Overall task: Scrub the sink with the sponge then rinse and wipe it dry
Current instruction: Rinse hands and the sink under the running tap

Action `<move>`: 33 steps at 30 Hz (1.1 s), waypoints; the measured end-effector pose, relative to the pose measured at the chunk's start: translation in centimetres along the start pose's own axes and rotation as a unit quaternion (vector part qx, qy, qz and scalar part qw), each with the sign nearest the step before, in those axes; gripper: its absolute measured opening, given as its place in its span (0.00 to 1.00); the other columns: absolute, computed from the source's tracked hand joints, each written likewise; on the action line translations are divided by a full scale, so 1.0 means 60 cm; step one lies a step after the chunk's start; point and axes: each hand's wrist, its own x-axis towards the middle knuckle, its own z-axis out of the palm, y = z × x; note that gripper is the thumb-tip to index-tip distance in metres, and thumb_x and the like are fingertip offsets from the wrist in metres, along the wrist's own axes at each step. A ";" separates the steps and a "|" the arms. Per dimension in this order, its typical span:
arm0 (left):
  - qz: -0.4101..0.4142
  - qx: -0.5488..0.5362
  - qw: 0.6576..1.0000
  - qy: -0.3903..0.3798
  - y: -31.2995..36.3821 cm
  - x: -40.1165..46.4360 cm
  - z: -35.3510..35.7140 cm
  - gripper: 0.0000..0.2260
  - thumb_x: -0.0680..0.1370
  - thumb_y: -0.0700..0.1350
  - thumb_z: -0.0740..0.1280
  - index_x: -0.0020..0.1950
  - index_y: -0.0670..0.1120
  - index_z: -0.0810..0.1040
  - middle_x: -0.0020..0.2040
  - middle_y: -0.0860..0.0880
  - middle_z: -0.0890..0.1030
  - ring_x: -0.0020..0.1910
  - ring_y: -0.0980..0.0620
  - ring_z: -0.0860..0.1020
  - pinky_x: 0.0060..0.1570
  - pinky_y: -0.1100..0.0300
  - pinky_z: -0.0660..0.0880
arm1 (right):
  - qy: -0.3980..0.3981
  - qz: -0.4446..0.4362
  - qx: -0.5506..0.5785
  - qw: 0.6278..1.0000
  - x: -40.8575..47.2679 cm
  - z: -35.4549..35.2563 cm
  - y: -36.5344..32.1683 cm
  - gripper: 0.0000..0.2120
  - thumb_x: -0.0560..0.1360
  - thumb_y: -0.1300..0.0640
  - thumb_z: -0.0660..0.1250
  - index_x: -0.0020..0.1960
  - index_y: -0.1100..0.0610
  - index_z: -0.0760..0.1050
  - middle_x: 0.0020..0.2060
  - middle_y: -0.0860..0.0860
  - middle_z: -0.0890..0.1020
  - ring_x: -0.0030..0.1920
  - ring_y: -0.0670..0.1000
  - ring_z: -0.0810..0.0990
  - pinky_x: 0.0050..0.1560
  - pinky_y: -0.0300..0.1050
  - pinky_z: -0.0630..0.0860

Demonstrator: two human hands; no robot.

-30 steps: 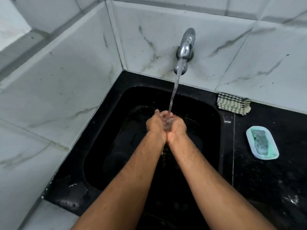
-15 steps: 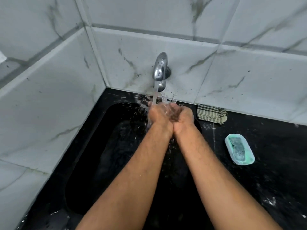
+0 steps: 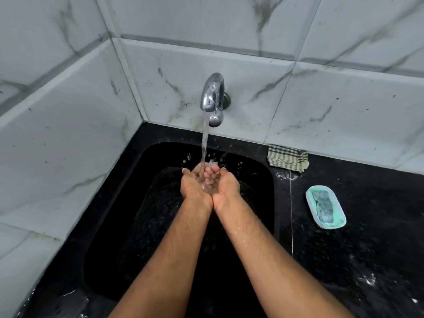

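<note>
A black sink (image 3: 263,180) is set in a black counter in a tiled corner. Water runs from the chrome tap (image 3: 212,97) on the back wall. My left hand (image 3: 192,187) and my right hand (image 3: 226,185) are pressed side by side, palms up, cupped under the stream above the basin. They hold water and nothing else. A grey-green sponge (image 3: 324,206) lies in a pale green dish (image 3: 339,222) on the counter to the right. A folded checked cloth (image 3: 286,158) lies against the back wall, right of the sink.
Marble-look tiled walls close in the sink at the left and the back. The black counter (image 3: 367,260) stretches to the right, wet and flecked with white spots. Water stands rippling in the basin below my hands.
My cupped hands have dropped a little lower from the tap's mouth, and the stream falls into them with less splashing. The camera has shifted slightly.
</note>
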 end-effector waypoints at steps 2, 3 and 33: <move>0.013 0.008 1.000 -0.025 0.007 0.001 0.003 0.27 0.85 0.57 0.51 0.65 0.36 0.77 0.50 0.40 0.83 0.47 0.45 0.84 0.47 0.54 0.81 | -0.012 0.012 0.036 0.999 -0.008 0.011 -0.002 0.17 0.83 0.61 0.55 0.37 0.60 0.74 0.29 0.54 0.79 0.29 0.51 0.79 0.32 0.45 0.80; 0.018 0.013 0.999 -0.029 0.011 -0.003 0.005 0.26 0.85 0.57 0.52 0.64 0.37 0.77 0.48 0.40 0.83 0.44 0.44 0.84 0.46 0.52 0.82 | -0.017 0.018 0.058 0.998 -0.014 0.017 -0.001 0.17 0.83 0.61 0.55 0.37 0.60 0.74 0.30 0.55 0.79 0.29 0.52 0.79 0.34 0.46 0.81; 0.073 0.093 0.993 -0.004 0.152 -0.010 0.038 0.25 0.85 0.58 0.52 0.61 0.39 0.77 0.58 0.42 0.82 0.60 0.47 0.80 0.59 0.57 0.76 | -0.025 -0.009 0.039 0.999 0.006 0.136 0.051 0.19 0.84 0.55 0.51 0.47 0.66 0.73 0.40 0.60 0.79 0.41 0.56 0.79 0.56 0.50 0.79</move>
